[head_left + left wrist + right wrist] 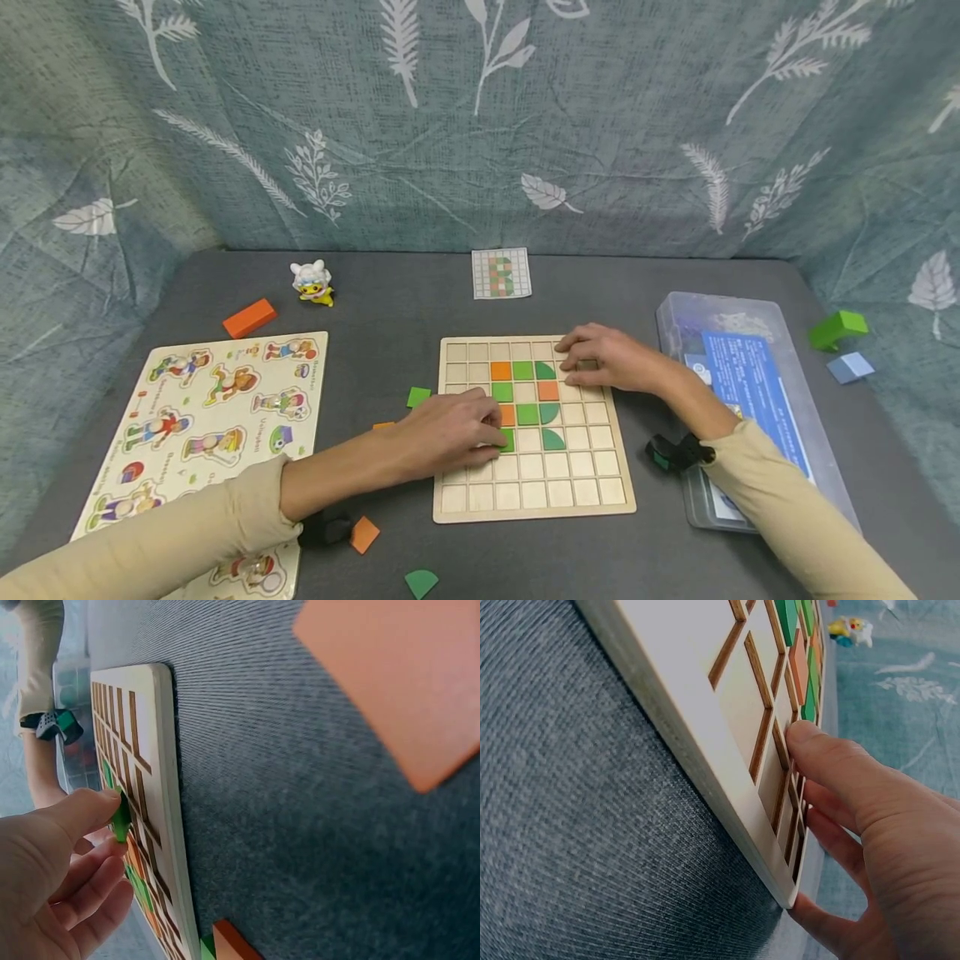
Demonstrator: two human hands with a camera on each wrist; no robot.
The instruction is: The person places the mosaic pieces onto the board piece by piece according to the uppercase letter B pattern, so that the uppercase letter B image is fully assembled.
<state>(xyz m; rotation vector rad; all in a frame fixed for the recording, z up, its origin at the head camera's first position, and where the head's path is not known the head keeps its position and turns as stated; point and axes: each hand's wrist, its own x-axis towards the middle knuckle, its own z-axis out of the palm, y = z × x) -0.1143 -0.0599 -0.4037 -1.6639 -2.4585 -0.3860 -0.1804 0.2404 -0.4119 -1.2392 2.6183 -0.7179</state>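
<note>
A wooden grid board point(535, 511) lies in the middle of the table with green and orange tiles set in several cells. At its left part, my left hand point(450, 429) pinches a green square tile point(121, 817) between thumb and fingertips, on edge just over the cells in the left wrist view. My right hand point(615, 360) rests at the board's far right corner, its thumb touching the surface and its fingers spread loosely along the edge. Dark green quarter-circle tiles point(553, 439) sit in the board's middle columns.
A pattern card point(502, 273) lies behind the board. Loose near the left arm are a green square point(418, 397), an orange tile point(365, 535) and a green quarter-circle point(422, 582). A figure puzzle point(247, 417) lies left, a plastic box point(757, 400) right.
</note>
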